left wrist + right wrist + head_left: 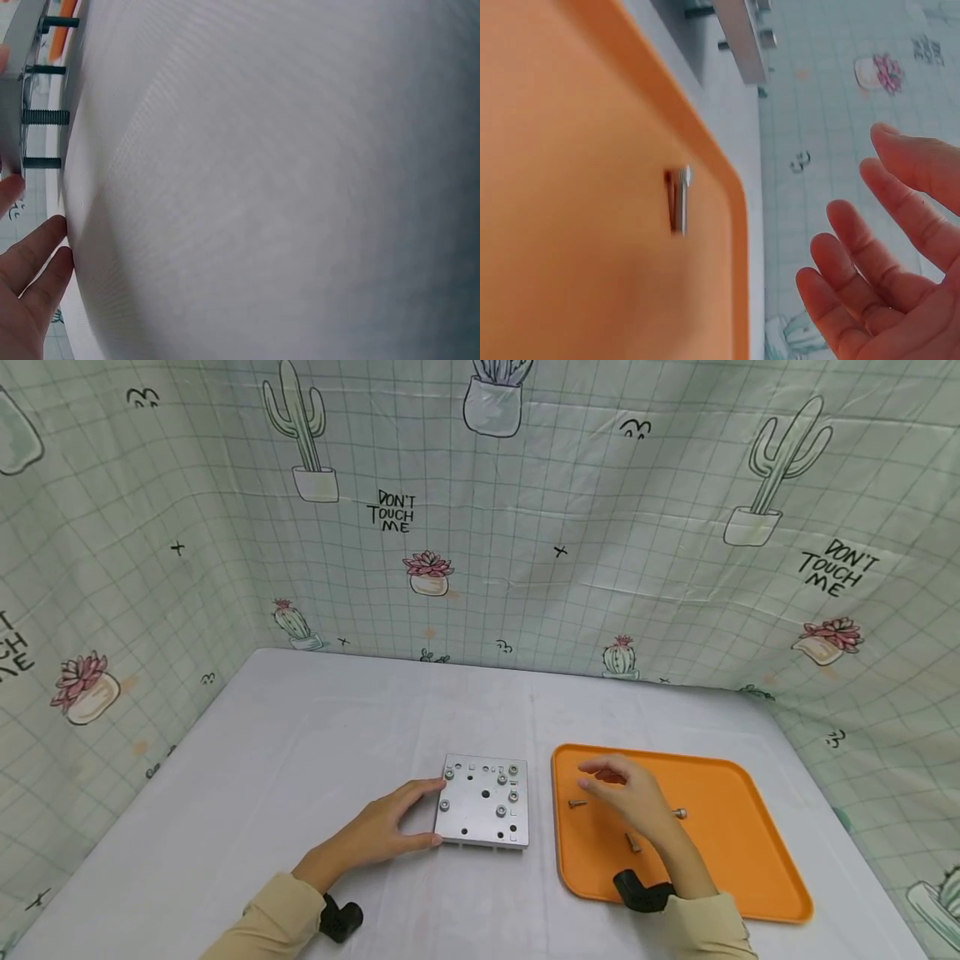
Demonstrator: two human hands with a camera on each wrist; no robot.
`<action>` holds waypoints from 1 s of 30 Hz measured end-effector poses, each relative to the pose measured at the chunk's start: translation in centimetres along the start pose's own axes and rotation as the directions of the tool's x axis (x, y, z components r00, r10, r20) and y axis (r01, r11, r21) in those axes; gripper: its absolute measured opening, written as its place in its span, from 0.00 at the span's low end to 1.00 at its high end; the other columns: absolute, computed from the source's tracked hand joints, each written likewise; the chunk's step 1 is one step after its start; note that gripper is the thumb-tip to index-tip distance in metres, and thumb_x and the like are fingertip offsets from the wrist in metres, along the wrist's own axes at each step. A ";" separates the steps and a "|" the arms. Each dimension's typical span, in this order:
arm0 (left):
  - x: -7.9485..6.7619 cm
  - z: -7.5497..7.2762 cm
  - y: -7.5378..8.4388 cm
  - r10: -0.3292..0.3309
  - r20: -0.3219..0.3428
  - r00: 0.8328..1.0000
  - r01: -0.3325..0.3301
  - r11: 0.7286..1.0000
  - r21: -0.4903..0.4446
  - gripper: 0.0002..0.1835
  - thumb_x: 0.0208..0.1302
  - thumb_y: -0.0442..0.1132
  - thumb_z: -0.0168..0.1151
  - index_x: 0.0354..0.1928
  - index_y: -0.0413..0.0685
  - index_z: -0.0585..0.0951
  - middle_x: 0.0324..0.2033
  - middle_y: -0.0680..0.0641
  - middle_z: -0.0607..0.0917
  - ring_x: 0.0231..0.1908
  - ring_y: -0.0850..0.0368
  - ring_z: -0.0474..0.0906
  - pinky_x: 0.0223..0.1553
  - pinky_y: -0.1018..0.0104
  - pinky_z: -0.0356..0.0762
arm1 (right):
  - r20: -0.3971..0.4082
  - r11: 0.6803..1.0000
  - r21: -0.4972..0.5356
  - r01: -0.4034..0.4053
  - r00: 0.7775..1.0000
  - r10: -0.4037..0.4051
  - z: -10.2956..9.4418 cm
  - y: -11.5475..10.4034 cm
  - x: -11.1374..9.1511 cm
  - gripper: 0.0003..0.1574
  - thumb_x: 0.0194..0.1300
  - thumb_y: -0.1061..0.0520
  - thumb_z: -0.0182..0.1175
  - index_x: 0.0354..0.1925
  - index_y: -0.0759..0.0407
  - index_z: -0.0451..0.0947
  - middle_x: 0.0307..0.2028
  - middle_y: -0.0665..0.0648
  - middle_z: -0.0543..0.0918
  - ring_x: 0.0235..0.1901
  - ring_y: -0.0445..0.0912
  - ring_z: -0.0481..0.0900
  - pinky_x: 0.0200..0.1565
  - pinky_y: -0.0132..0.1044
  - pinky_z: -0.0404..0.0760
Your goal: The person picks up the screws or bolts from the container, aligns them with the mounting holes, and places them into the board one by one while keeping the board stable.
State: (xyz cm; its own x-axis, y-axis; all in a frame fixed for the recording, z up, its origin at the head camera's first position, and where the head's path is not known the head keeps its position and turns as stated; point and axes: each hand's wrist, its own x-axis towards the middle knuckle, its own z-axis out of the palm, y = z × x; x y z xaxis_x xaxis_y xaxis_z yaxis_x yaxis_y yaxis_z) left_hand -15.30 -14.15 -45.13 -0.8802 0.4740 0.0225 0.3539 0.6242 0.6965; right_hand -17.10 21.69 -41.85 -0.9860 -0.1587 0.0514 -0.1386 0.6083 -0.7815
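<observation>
left of the tray [742,860], the plate [480,810] is touched at its left edge by the left hand [382,827] (thumb and finger set wide); over the tray, the right hand [633,797] is held empty, fingers loosely spread. the screw [577,803] nearest the plate is probably best pinched by its head.

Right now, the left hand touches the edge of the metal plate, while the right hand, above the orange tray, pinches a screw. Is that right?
Not quite: the right hand is empty. The right wrist view shows its fingers apart, holding nothing. The left hand does touch the edge of the metal plate, and the right is above the orange tray.
</observation>
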 end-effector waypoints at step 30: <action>0.1 0.1 0.2 -0.024 0.000 1.000 0.024 1.000 0.016 0.38 0.54 0.55 0.66 0.66 0.61 0.64 0.66 0.53 0.67 0.68 0.51 0.59 0.66 0.49 0.61 | -0.076 0.961 -0.091 -0.262 0.964 0.256 -8.3 8.9 -3.3 0.33 0.64 0.43 0.58 0.58 0.65 0.72 0.54 0.66 0.77 0.36 0.18 0.64 0.39 0.21 0.72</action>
State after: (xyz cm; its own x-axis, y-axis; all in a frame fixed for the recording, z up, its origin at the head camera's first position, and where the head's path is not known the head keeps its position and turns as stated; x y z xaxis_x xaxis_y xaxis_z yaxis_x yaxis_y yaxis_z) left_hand -15.29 -13.90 -45.05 -0.8885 0.4588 0.0055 0.3374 0.6452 0.6855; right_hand -15.88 34.06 -43.78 -0.9927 0.0618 -0.1034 0.1170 0.6970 -0.7075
